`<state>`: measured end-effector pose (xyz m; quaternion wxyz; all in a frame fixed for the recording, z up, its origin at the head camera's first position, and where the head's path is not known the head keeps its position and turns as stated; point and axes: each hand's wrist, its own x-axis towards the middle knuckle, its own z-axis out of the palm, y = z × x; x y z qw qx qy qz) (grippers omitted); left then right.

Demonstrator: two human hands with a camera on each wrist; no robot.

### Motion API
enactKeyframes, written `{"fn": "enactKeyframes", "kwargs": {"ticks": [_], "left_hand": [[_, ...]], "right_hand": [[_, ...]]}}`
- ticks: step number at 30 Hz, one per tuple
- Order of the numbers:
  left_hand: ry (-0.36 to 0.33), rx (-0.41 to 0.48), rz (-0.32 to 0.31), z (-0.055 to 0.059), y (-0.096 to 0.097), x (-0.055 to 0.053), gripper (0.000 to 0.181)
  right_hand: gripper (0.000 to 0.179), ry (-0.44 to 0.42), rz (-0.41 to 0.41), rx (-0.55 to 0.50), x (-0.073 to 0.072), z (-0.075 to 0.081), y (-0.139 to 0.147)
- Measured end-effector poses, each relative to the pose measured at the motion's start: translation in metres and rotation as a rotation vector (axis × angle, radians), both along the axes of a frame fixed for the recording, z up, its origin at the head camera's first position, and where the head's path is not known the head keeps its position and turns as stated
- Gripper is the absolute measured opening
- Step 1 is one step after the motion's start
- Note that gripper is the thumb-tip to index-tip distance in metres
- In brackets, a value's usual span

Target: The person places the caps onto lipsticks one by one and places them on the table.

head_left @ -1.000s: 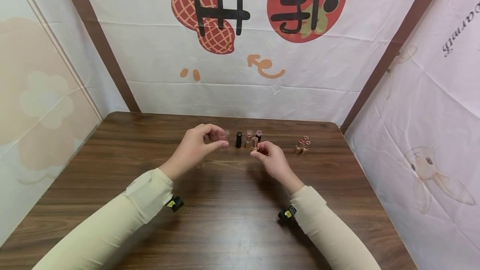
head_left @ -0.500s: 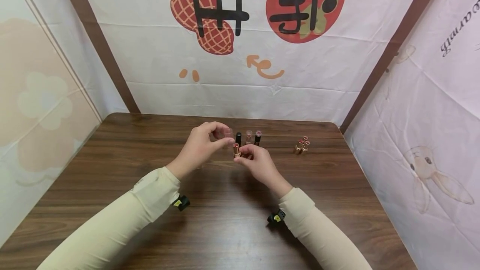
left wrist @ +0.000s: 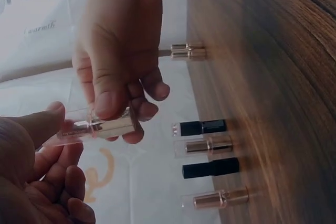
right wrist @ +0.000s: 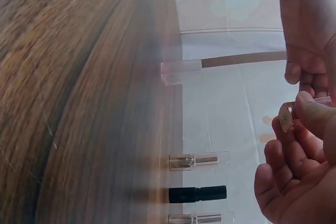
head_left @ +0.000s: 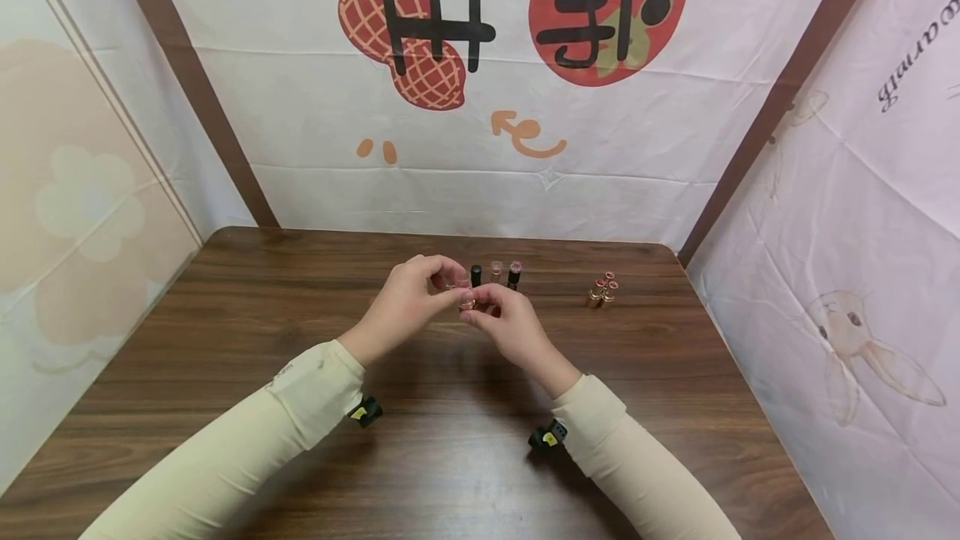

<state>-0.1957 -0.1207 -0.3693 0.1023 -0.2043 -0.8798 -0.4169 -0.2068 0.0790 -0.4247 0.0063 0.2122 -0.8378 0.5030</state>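
My left hand (head_left: 408, 298) pinches a clear lipstick cap (left wrist: 71, 125) between thumb and fingers. My right hand (head_left: 510, 323) grips a lipstick (left wrist: 116, 125) by its shiny rose-gold base, with the thumb on top in the left wrist view. The lipstick's inner tube sits inside the transparent cap, and both hands meet just in front of a row of standing lipsticks. That row has a black lipstick (head_left: 476, 275), a clear-capped gold one (head_left: 497, 272) and a black one with a pinkish top (head_left: 514, 275). Another clear-capped gold lipstick (left wrist: 220, 199) stands at the row's end.
On the table's right side, three uncapped rose-gold lipsticks (head_left: 602, 290) stand grouped together. A loose clear pinkish cap (right wrist: 181, 71) stands on the wooden table (head_left: 450, 440) to the left of the row. Printed cloth walls enclose the back and both sides.
My right hand has carried the lipstick leftward to the left hand. Its exposed tube has gone into the clear cap, which the left hand has kept hold of, moving slightly right.
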Motion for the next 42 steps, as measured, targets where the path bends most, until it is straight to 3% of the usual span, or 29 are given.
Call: {"fn": "enactKeyframes", "kwargs": {"ticks": [6, 14, 28, 37, 42], "left_hand": [[-0.008, -0.013, -0.004, -0.003, 0.003, 0.001, 0.012], [-0.010, -0.005, -0.015, -0.002, 0.001, 0.002, 0.012], [-0.024, 0.001, -0.048, -0.003, -0.006, 0.002, 0.013], [-0.100, -0.011, -0.057, -0.009, -0.011, 0.001, 0.017], [-0.157, -0.030, -0.073, -0.014, -0.021, 0.001, 0.033]], "right_hand": [[0.020, -0.028, -0.018, 0.018, 0.002, -0.002, 0.001], [0.017, 0.075, -0.003, 0.032, 0.005, -0.001, 0.000], [0.017, 0.152, 0.000, 0.039, 0.004, -0.002, -0.008], [0.019, 0.095, 0.054, 0.089, -0.001, -0.002, -0.005], [0.022, 0.046, 0.072, 0.151, -0.003, -0.002, 0.001]]}}
